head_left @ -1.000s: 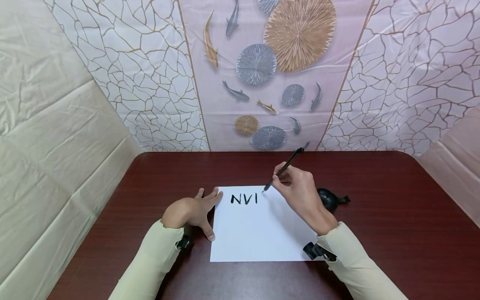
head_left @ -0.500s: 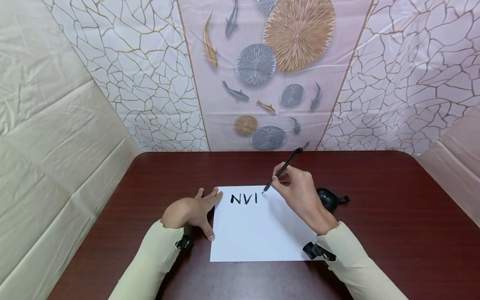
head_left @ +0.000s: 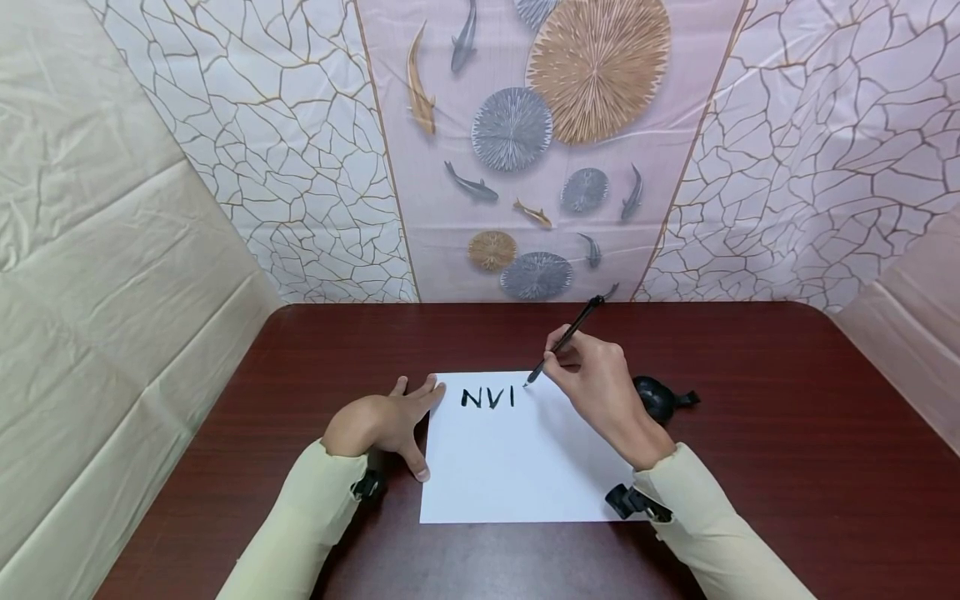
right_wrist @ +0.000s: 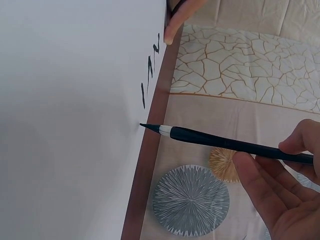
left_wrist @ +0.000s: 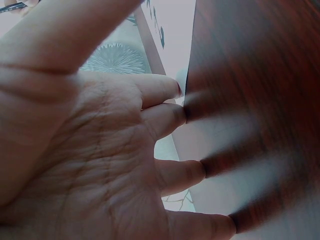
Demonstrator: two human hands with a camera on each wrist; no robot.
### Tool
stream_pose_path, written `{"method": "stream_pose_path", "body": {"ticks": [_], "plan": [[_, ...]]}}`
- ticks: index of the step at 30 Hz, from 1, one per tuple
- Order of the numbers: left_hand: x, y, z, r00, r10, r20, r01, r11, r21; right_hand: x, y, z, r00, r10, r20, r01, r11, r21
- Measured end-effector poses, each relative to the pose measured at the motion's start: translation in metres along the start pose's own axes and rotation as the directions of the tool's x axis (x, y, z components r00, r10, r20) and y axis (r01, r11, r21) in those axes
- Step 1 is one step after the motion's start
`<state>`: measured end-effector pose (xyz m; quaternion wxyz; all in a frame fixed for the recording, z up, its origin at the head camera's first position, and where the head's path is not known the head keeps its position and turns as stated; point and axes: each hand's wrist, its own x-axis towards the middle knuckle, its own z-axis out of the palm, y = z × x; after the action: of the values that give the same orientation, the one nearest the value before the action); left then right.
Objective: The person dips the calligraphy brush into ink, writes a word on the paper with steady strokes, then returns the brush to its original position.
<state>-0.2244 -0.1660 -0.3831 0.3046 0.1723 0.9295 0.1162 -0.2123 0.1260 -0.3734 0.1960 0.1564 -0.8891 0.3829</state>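
A white sheet of paper (head_left: pixel 495 467) lies on the table, bearing the black brush-drawn letters "NVI" (head_left: pixel 489 397) near its top edge. Spread fingers of my left hand (head_left: pixel 386 421) rest at the paper's left edge; in the left wrist view the palm (left_wrist: pixel 100 150) shows, holding nothing. With thumb and fingers my right hand (head_left: pixel 596 383) pinches a black writing brush (head_left: pixel 573 329), tilted with its upper end leaning right. In the right wrist view the brush's dark tip (right_wrist: pixel 150 127) is at the paper, just right of the "I" as seen from the head view.
A rounded black object with a short stem (head_left: pixel 660 400) sits beside my right wrist, partly hidden by it. The dark red-brown table (head_left: pixel 810 433) ends at a patterned cloth backdrop (head_left: pixel 300 167). Pale cloth (head_left: pixel 90 333) hangs along the left side, with more at the right.
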Motion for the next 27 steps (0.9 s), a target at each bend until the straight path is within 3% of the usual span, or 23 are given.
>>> {"method": "stream_pose_path", "body": {"ticks": [27], "plan": [[0.0006,0.0004,-0.0004,1.000,-0.002,0.000,0.002,1.000,0.001,-0.0007,-0.0011,-0.0006,1.000,0.005,0.006,-0.005,1.000,-0.002]]}}
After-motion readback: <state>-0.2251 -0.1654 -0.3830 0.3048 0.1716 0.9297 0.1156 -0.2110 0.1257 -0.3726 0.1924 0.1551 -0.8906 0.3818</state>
